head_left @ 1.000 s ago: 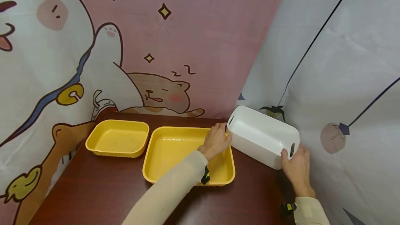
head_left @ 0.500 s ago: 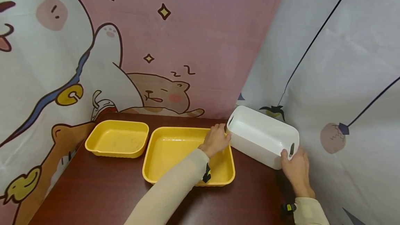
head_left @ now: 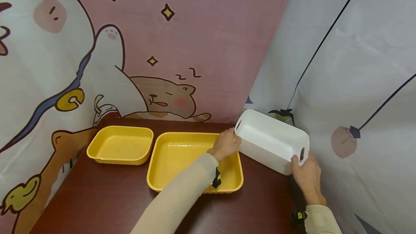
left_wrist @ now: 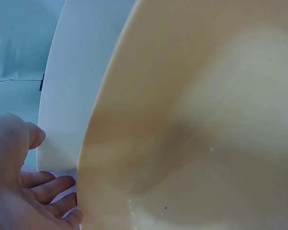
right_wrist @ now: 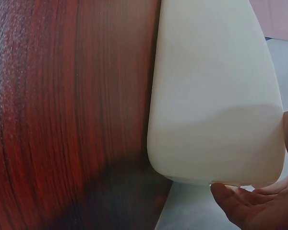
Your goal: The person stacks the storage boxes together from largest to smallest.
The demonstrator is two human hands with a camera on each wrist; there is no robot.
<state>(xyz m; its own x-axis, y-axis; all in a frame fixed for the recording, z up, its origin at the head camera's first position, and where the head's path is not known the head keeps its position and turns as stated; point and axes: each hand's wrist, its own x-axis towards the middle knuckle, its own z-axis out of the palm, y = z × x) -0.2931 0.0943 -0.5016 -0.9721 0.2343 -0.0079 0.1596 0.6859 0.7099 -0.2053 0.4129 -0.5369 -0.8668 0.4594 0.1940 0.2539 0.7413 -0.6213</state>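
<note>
A white storage bin (head_left: 271, 142) with oval handle slots in its ends stands at the right rear of the table. In the head view, my left hand (head_left: 225, 144) grips its left end, the thumb against the near side. At the opposite end, my right hand (head_left: 307, 174) holds the bin with the thumb over the rim near the slot. The left wrist view shows the fingers of the left hand (left_wrist: 26, 179) curled at the bin's end. Those of the right hand (right_wrist: 259, 203) lie against the other end in the right wrist view. My left forearm crosses a large yellow tray (head_left: 162, 161).
A smaller yellow tray (head_left: 120, 145) sits left of the large one on the dark red-brown wooden table (head_left: 97, 198). Behind rises a pink cartoon-printed cloth (head_left: 211, 46). A pale cloth wall (head_left: 364, 82) stands close beside the right hand.
The whole head view has shifted slightly. Both hands stay at the ends of the white storage bin, and neither it nor the trays visibly move on the table.
</note>
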